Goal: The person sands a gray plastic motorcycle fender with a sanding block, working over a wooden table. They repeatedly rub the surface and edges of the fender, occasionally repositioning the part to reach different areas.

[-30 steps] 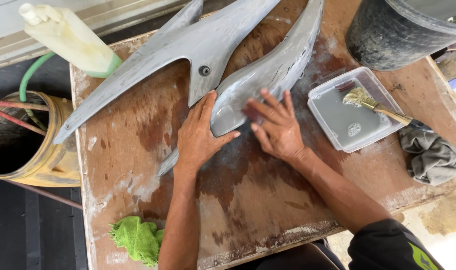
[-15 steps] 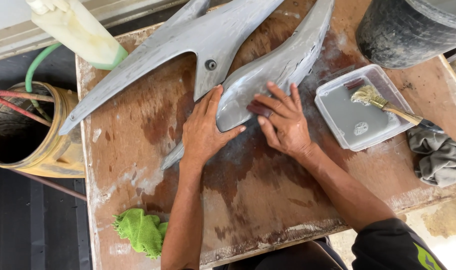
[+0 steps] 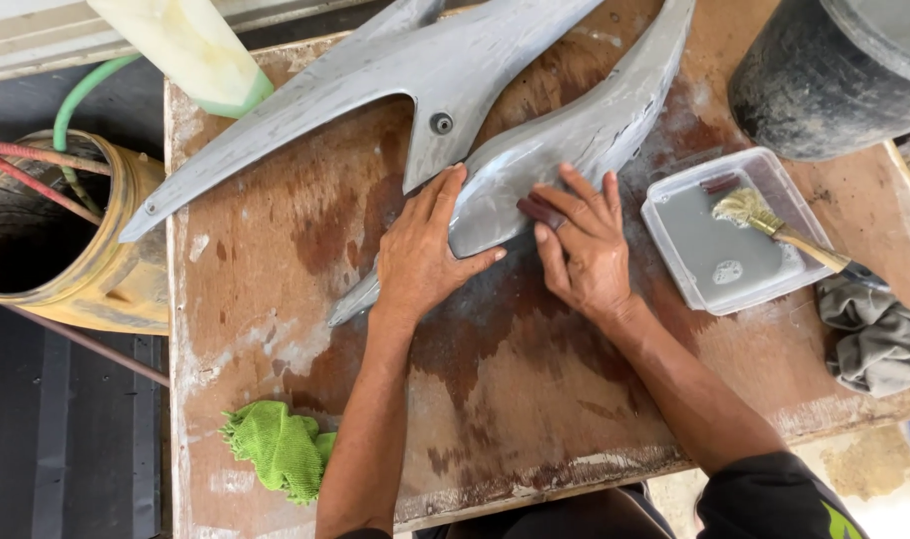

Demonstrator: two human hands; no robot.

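Wet wooden table (image 3: 275, 299), grey panel (image 3: 575, 140) under both hands' fingers (image 3: 575, 200)

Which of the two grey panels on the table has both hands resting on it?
The narrower curved grey panel nearer the person: left hand and right hand press on it. The forked grey panel behind lies untouched.

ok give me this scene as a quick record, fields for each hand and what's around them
left hand: flat on the lower grey panel, pinning it to the wooden table
right hand: fingers press a small dark sanding piece on the same panel
second panel: grey, lies beside it, further from the person
right of hands: clear tray with a brush across it, grey rag, dark bucket
near edge: green cloth
off the table, left: yellow drum, pale bottle
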